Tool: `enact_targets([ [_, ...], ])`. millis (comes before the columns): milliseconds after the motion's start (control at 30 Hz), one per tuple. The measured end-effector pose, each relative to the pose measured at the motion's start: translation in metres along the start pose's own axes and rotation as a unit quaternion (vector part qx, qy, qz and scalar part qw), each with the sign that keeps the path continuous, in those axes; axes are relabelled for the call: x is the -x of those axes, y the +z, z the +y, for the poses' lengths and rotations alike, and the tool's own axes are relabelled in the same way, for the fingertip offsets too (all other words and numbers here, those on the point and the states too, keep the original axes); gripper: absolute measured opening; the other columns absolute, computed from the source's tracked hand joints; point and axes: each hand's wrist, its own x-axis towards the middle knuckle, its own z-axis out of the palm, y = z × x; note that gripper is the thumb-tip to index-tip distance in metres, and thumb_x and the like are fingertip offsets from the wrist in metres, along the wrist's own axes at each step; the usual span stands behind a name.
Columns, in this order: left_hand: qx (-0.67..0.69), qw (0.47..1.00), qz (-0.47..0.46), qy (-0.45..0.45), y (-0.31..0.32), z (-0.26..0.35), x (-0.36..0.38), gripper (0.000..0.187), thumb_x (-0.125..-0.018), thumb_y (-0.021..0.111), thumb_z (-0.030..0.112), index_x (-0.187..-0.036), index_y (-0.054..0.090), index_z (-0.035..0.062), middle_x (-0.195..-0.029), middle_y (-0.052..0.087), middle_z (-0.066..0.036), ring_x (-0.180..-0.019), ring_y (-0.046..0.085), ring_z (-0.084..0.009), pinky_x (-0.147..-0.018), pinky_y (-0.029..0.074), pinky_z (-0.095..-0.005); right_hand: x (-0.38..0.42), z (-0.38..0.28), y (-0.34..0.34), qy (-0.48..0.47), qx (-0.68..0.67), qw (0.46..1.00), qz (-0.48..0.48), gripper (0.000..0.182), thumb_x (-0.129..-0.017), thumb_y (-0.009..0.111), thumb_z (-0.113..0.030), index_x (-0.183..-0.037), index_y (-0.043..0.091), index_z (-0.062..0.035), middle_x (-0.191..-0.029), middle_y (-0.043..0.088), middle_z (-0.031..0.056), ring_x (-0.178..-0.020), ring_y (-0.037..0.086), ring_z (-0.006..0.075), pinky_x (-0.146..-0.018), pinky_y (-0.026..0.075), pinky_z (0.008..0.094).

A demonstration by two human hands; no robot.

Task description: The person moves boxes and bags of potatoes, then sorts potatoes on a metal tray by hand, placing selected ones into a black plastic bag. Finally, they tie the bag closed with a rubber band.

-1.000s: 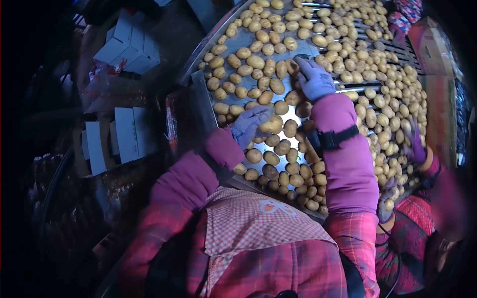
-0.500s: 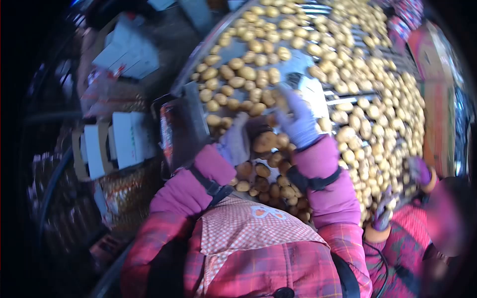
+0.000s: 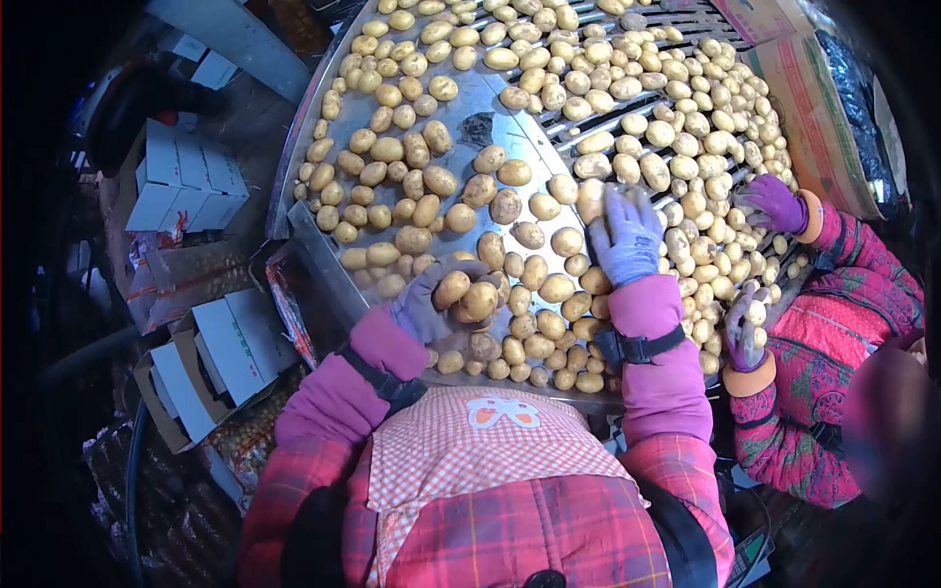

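Observation:
Potatoes lie spread over a metal sorting table. My left hand, in a greyish glove, is closed around a couple of potatoes near the left front edge. In a lavender glove, my right hand lies flat with its fingers stretched forward over the potatoes at the table's middle. A pale potato touches the side of its fingers. Several more potatoes are gathered between my two hands, close to my checked apron.
A co-worker in a patterned jacket works at the right, both gloved hands among potatoes. Slatted bars show at the back. White cartons and bagged goods stand on the left; brown cardboard borders the right edge.
My left hand has moved slightly left and down and now holds potatoes. My right hand has shifted right and flattened. The view has turned, showing more of the co-worker.

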Motion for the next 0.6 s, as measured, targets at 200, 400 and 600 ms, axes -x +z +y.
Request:
enact_targets([
  [200, -0.275, 0.948, -0.011, 0.160, 0.003, 0.005, 0.009, 0.046, -0.099, 0.039, 0.037, -0.128, 0.047, 0.0019, -0.119, 0.058, -0.013, -0.107, 0.058, -0.0251, -0.084, 0.053, -0.0400, -0.054, 0.079, 0.009, 0.109, -0.077, 0.991, 0.005, 0.049, -0.078, 0.064, -0.022, -0.126, 0.055, -0.0107, -0.119, 0.059, 0.0148, -0.108, 0.056, 0.0332, -0.093, 0.044, 0.0436],
  [400, -0.097, 0.995, -0.027, 0.022, 0.002, 0.011, 0.007, 0.038, -0.101, 0.040, 0.026, -0.129, 0.046, 0.0021, -0.122, 0.056, -0.012, -0.109, 0.057, -0.0220, -0.088, 0.052, -0.0373, -0.083, 0.085, 0.043, 0.227, 0.025, 0.960, -0.161, 0.061, -0.076, 0.066, -0.025, -0.134, 0.048, -0.0200, -0.125, 0.053, 0.0193, -0.116, 0.052, 0.0356, -0.097, 0.044, 0.0423],
  [600, -0.134, 0.990, -0.012, 0.043, 0.000, 0.008, 0.008, 0.042, -0.102, 0.035, 0.033, -0.131, 0.044, 0.0031, -0.125, 0.055, -0.011, -0.112, 0.056, -0.0215, -0.093, 0.049, -0.0363, -0.063, 0.054, 0.002, 0.195, -0.349, 0.916, -0.025, 0.057, -0.078, 0.072, -0.025, -0.127, 0.051, -0.0043, -0.114, 0.061, 0.0148, -0.107, 0.058, 0.0231, -0.092, 0.047, 0.0343],
])
